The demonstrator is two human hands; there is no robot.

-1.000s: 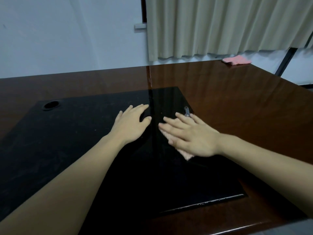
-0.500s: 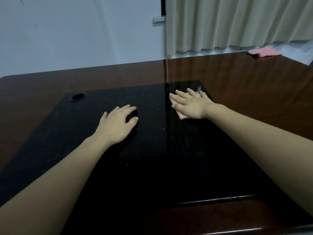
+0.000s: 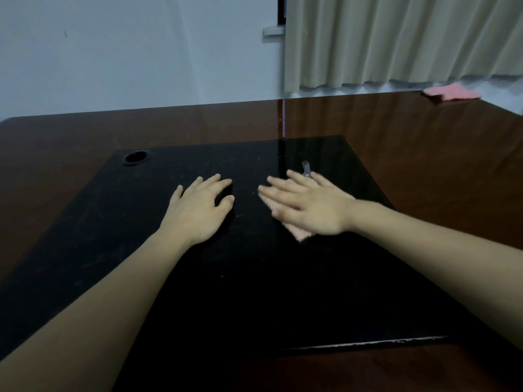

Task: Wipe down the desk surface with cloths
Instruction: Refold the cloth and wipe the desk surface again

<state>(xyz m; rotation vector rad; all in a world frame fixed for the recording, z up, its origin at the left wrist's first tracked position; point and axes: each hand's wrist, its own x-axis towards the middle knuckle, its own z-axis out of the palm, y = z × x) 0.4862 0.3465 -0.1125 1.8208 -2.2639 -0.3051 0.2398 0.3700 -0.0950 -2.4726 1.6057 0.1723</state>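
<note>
The brown wooden desk (image 3: 424, 154) fills the frame from middle to bottom, and most of its centre is taken by a black inset panel (image 3: 141, 250), dusty and finely scratched, with a round cable hole (image 3: 135, 157) at its upper left corner. The step in hand looks like the wiping of this black panel itself, with the stroke running across its upper middle part; much of the panel toward the bottom and left of the frame reads as not yet covered (a judgement from the marks on it, not a certainty). The next move calls for flat, even pressure and a sweep toward those parts without letting the cloth slip out from under the palm. The left hand (image 3: 198, 213) lies palm down on the panel at centre left, fingers loosely spread and holding nothing, seemingly a brace. The right hand (image 3: 308, 210), just right of centre and blurred, presses flat with straight fingers on a pink cloth (image 3: 301, 236), which lies beneath the palm and fingers, only its lower corner and a fringe near the fingertips peeping out. A second pink cloth (image 3: 452, 93) sits at the upper right, on the far edge below the beige curtain (image 3: 396, 41).
</note>
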